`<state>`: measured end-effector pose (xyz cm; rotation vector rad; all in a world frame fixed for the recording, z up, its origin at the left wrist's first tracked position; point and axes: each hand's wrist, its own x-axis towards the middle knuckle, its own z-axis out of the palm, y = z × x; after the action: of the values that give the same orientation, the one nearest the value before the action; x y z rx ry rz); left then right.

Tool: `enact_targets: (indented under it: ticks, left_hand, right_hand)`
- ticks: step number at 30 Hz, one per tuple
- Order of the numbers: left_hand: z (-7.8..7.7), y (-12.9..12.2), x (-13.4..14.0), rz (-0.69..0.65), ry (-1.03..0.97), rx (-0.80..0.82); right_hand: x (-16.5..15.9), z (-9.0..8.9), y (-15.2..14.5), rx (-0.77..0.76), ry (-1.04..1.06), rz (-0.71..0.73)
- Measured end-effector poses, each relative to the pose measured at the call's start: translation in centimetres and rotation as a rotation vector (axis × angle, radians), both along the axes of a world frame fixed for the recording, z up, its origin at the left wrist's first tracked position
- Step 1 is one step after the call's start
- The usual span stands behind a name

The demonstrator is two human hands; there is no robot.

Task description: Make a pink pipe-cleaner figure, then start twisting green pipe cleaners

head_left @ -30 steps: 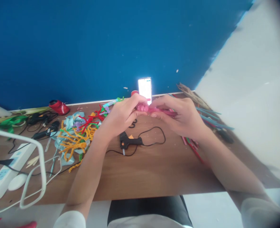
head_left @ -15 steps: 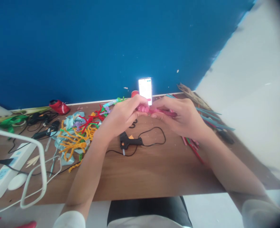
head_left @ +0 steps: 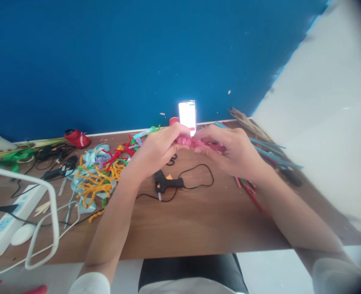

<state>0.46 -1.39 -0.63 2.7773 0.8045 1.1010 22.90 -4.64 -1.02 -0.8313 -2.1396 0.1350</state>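
Note:
Pink fuzzy pipe cleaners point(head_left: 184, 141), coiled or bunched at one end, are held up between my two hands above the table. My left hand point(head_left: 163, 143) pinches the bunched end with thumb and fingers. From the other side, my right hand point(head_left: 224, 146) is closed on the same pink pipe cleaners, whose straighter part runs back under its palm. The fingers hide much of the pink piece. Below the hands, a black hot glue gun point(head_left: 168, 183) lies on the table with its cord looped. Behind the fingertips stands a lit phone point(head_left: 187, 116).
Orange pipe cleaners point(head_left: 96, 188) and light blue ribbon point(head_left: 90, 157) are heaped at left, near a white power strip point(head_left: 13, 220) and a white lamp-like frame point(head_left: 54, 220). Blue pipe cleaners point(head_left: 272, 153) lie at right. A blue wall point(head_left: 122, 61) rises behind the table point(head_left: 192, 228).
Almost nothing differs. Both hands keep their hold on the pink pipe cleaners, with only a very slight shift of the fingers and of the view.

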Motion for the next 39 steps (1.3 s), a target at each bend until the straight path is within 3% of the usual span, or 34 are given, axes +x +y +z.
enact_targets:
  ticks: [4,21,24,31,39]
  left_hand:
    - [0.0,0.0,0.0,-0.002,-0.012,-0.013]
    - [0.1,0.0,-0.2,0.007,0.032,-0.073]
    - [0.2,0.0,-0.3,0.022,0.037,-0.084]
    - [0.7,0.3,-0.8,0.069,0.132,-0.198]
    - [1.1,0.1,-0.6,0.046,0.215,-0.314]
  right_hand:
    - [-0.1,-0.1,0.0,0.001,0.052,-0.026]
    - [0.2,0.1,0.1,-0.025,-0.068,-0.02]
    - [0.4,0.6,-0.1,-0.068,0.004,-0.021]
    - [0.9,0.5,0.6,-0.021,0.374,-0.175]
    - [1.0,0.6,0.8,-0.108,0.286,-0.147]
